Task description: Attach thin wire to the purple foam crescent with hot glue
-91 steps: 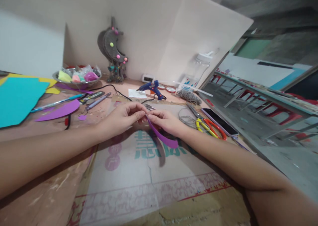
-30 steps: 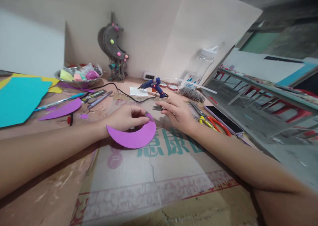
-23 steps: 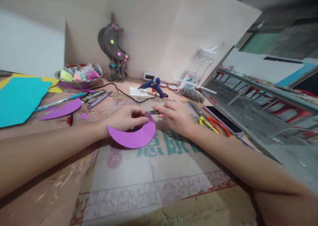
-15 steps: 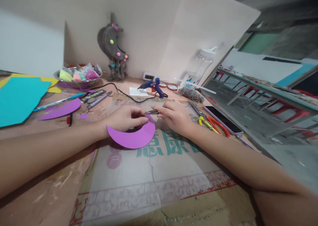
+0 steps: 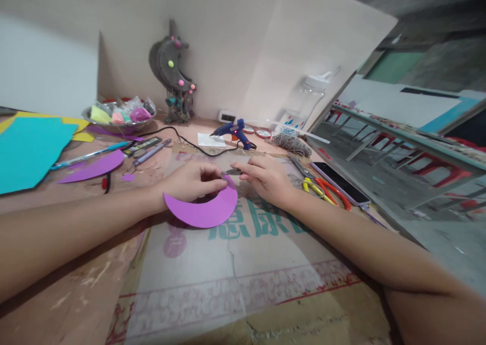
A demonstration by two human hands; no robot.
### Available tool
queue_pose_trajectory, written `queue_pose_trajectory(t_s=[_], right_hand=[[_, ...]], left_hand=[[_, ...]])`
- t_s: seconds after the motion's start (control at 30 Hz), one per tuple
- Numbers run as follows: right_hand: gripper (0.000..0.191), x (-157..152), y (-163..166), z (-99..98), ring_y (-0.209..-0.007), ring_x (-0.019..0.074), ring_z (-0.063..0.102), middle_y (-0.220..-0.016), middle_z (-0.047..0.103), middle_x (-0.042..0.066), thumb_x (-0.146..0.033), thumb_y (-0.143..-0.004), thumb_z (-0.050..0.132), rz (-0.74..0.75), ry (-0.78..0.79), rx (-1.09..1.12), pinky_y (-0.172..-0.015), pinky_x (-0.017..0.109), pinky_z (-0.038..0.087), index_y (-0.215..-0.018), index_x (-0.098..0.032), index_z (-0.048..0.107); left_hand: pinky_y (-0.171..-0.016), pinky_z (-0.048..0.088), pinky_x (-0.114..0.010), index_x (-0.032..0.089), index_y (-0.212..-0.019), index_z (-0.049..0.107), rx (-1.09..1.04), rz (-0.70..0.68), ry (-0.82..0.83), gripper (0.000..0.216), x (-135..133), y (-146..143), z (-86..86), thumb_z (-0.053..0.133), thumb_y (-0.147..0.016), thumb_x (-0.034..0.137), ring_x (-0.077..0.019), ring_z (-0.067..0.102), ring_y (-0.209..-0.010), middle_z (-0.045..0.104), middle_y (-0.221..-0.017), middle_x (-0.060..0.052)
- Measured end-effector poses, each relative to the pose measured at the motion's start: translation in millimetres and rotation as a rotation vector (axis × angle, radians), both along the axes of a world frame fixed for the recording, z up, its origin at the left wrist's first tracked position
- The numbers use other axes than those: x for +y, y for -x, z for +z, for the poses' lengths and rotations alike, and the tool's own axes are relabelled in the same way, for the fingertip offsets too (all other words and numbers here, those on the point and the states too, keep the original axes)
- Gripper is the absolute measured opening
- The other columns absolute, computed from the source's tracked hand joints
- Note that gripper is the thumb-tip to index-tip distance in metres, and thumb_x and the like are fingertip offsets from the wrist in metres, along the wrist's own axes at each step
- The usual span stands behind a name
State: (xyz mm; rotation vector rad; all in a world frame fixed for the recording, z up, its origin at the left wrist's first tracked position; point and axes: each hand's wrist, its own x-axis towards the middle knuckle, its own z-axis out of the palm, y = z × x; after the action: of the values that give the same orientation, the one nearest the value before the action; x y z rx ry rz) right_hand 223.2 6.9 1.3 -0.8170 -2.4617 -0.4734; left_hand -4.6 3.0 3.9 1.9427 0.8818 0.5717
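Observation:
My left hand [image 5: 203,179] pinches a purple crescent [image 5: 205,213], cut from thin sheet such as paper or foam, near its upper right tip. The crescent curves below my fingers, over the printed cardboard [image 5: 182,279]. My right hand [image 5: 268,178] is closed around a small dark metal tool with a pointed blade [image 5: 233,172]. Its tip is at the crescent's upper end, beside my left fingertips. Most of the tool is hidden by my right fingers, so I cannot tell its exact kind.
Beyond my hands sits a blue glue gun [image 5: 235,130]. At right lie orange-handled scissors [image 5: 334,190], a phone [image 5: 339,183] and grey twine [image 5: 292,144]. Leftward are turquoise sheets [image 5: 34,153], a purple offcut [image 5: 94,168] and a bowl [image 5: 119,126]. A grey moon ornament [image 5: 170,64] stands behind.
Almost nothing differs. The purple crescent has shifted very slightly to the right, while both hands keep their grips at nearly the same place.

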Motion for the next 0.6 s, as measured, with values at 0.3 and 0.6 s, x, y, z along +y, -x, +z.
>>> queue_pose_trajectory(t_s=[0.3,0.6], right_hand=[[0.033,0.5,-0.4,0.4,-0.068,0.0142,0.049,-0.069,0.056,0.003,-0.032,-0.096,0.039,-0.013,-0.005,-0.022,-0.062,0.028,0.034,-0.110,-0.018,0.065],[0.032,0.0,0.2,-0.1,-0.065,0.0138,0.046,-0.065,0.053,0.002,-0.035,-0.096,0.040,-0.030,-0.033,-0.033,-0.059,0.028,0.031,-0.107,-0.020,0.066]], left_hand=[[-0.047,0.034,-0.018,0.012,-0.085,0.067,0.005,0.002,-0.001,0.024,-1.0,-0.9,0.7,0.055,-0.082,0.032,-0.0078,0.048,-0.053,0.057,-0.061,0.001],[-0.045,0.034,-0.017,0.013,-0.087,0.068,0.000,-0.001,0.013,0.022,-0.8,-0.6,1.5,0.055,-0.081,0.031,-0.0075,0.048,-0.052,0.058,-0.061,0.002]])
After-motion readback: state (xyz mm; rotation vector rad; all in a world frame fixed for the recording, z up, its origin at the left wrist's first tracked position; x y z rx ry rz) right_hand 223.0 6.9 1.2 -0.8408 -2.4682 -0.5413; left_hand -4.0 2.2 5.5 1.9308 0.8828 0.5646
